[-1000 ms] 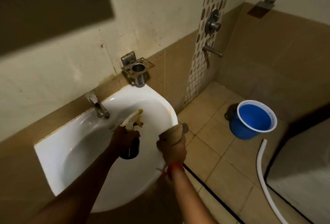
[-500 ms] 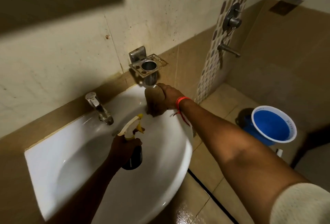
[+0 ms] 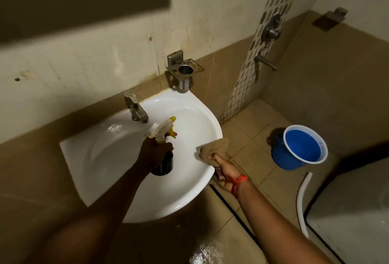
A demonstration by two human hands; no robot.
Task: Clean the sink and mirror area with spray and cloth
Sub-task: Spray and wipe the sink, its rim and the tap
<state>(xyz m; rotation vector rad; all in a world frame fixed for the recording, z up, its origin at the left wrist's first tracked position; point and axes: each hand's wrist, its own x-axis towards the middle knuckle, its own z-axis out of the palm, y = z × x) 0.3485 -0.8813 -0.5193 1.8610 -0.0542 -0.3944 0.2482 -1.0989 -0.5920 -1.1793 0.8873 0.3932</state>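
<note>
Over the white wall-mounted sink, the left hand has its grip wrapped round the neck of a dark spray bottle, whose white and yellow trigger head points up toward the steel tap; at the basin's right rim the right hand has its grip closed on a bunched brown cloth, which presses against the rim; a red thread circles that wrist; beyond, a blue bucket stands on the tiled floor beside a white hose.
</note>
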